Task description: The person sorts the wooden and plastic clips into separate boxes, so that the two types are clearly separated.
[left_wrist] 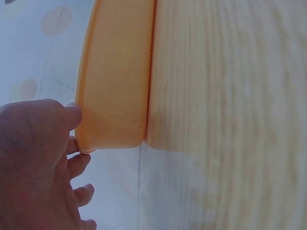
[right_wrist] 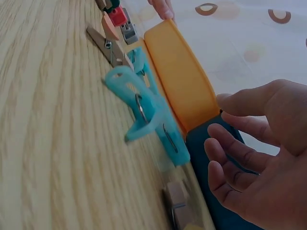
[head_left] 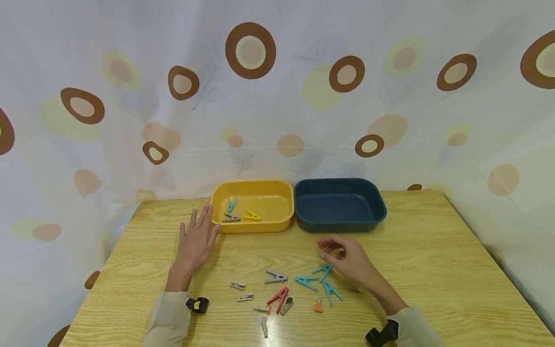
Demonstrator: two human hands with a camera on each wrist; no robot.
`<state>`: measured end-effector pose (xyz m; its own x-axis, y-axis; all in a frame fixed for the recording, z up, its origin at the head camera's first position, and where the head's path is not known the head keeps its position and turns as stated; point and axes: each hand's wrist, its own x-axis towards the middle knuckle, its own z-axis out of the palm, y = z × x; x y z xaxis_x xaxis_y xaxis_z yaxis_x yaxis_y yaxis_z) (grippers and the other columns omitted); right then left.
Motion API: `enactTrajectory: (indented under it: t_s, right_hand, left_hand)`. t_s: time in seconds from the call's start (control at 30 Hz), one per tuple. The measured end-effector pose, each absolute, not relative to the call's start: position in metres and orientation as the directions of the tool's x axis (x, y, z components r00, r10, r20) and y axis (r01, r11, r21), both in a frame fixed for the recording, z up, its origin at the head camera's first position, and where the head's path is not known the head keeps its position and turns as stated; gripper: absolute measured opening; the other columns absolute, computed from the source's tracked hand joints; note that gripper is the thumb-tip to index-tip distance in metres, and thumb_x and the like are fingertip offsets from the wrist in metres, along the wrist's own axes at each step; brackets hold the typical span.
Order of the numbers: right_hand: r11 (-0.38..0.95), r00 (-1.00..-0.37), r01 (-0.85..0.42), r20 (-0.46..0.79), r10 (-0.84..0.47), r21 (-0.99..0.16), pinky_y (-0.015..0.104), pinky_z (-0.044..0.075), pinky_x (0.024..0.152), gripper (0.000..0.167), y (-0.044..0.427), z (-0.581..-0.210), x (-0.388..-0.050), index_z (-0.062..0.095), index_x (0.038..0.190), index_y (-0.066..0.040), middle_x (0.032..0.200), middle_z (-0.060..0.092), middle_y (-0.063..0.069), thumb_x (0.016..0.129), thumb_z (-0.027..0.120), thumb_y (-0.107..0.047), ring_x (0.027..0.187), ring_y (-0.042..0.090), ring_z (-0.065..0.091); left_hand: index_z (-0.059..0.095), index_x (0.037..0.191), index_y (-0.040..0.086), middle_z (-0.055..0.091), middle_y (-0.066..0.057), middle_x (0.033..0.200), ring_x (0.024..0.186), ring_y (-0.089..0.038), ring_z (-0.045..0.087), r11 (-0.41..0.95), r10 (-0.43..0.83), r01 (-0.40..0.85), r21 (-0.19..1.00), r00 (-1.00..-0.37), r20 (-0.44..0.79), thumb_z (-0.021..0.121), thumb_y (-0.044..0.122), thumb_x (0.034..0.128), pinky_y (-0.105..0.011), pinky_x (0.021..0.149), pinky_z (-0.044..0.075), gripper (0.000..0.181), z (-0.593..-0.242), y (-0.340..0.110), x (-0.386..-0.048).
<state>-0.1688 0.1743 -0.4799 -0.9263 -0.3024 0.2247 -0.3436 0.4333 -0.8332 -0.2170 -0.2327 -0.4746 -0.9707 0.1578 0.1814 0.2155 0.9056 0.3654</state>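
Observation:
My left hand (head_left: 197, 243) rests at the left end of the yellow tray (head_left: 251, 226), fingers stretched out and touching its corner. In the left wrist view, the thumb (left_wrist: 73, 116) lies against the rim. Inside that tray are a blue clothespin (head_left: 231, 206), a grey clothespin (head_left: 231, 218) and a yellow clothespin (head_left: 252, 216). My right hand (head_left: 344, 258) hovers over the table in front of the dark blue tray (head_left: 340, 226), fingers loosely bent, holding nothing. Nearest to it are blue clothespins (head_left: 307, 282), also close up in the right wrist view.
A grey clothespin (head_left: 276, 277), a red clothespin (head_left: 279, 299) and several small wooden clothespins (head_left: 245, 297) lie on the wooden table (head_left: 433, 270). One small clothespin has an orange heart (head_left: 318, 307). A patterned curtain (head_left: 286, 115) hangs behind the trays.

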Motion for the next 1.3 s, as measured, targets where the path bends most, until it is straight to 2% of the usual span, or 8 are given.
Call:
enactTrajectory:
  t_s: [0.2,0.33,0.53,0.8,1.0,1.3]
  right_hand:
    - [0.435,-0.914,-0.325,0.161,-0.372,-0.84,0.028,0.056,0.074,0.03,0.186,-0.486,-0.169,0.071,0.12,-0.002,0.113,0.072,0.013,0.094,0.077,-0.016,0.095,0.024,0.067]
    - [0.401,-0.877,-0.351,0.148,-0.456,-0.846,0.028,0.054,0.073,0.033,0.193,-0.489,-0.17,0.068,0.124,0.002,0.116,0.07,0.017,0.097,0.074,-0.017,0.097,0.03,0.066]
    - [0.341,-0.829,-0.373,0.146,-0.539,-0.863,0.027,0.051,0.072,0.034,0.201,-0.498,-0.174,0.066,0.128,0.0,0.121,0.068,0.017,0.099,0.072,-0.015,0.101,0.032,0.063]
    - [0.295,-0.785,-0.391,0.148,-0.602,-0.872,0.031,0.053,0.085,0.035,0.211,-0.503,-0.178,0.066,0.129,-0.003,0.125,0.065,0.013,0.096,0.074,-0.012,0.108,0.032,0.061]
    - [0.262,-0.726,-0.466,0.197,-0.659,-0.845,0.036,0.051,0.096,0.032,0.214,-0.506,-0.181,0.067,0.127,-0.004,0.127,0.063,0.012,0.096,0.074,-0.007,0.113,0.028,0.06]
    - [0.223,-0.676,-0.553,0.276,-0.683,-0.803,0.036,0.051,0.097,0.021,0.209,-0.511,-0.186,0.071,0.118,-0.007,0.121,0.063,0.011,0.097,0.072,-0.005,0.113,0.026,0.059]
  left_hand:
    - [0.018,0.164,0.004,0.018,-0.014,0.17,0.155,-0.045,0.007,0.905,0.157,0.216,0.367,-0.97,0.183,0.033,0.038,0.1136,-0.077,0.114,0.007,0.063,-0.479,-0.229,-0.215]
    - [0.019,0.164,0.003,0.02,-0.014,0.169,0.155,-0.045,0.008,0.903,0.157,0.217,0.371,-0.97,0.184,0.034,0.037,0.1135,-0.077,0.114,0.007,0.063,-0.479,-0.228,-0.215]
    - [0.019,0.164,0.003,0.02,-0.015,0.169,0.155,-0.045,0.008,0.906,0.163,0.22,0.361,-0.97,0.182,0.034,0.038,0.1135,-0.077,0.114,0.008,0.063,-0.479,-0.228,-0.215]
    - [0.019,0.164,0.003,0.02,-0.016,0.169,0.155,-0.045,0.007,0.907,0.161,0.217,0.361,-0.971,0.18,0.034,0.038,0.1135,-0.077,0.114,0.008,0.063,-0.475,-0.228,-0.215]
    - [0.018,0.165,0.004,0.019,-0.015,0.17,0.155,-0.044,0.007,0.908,0.162,0.216,0.36,-0.972,0.172,0.032,0.039,0.1136,-0.076,0.114,0.007,0.064,-0.474,-0.229,-0.216]
    - [0.016,0.165,0.005,0.015,-0.014,0.17,0.155,-0.045,0.005,0.906,0.158,0.207,0.368,-0.975,0.159,0.032,0.04,0.1134,-0.076,0.114,0.006,0.064,-0.473,-0.232,-0.216]
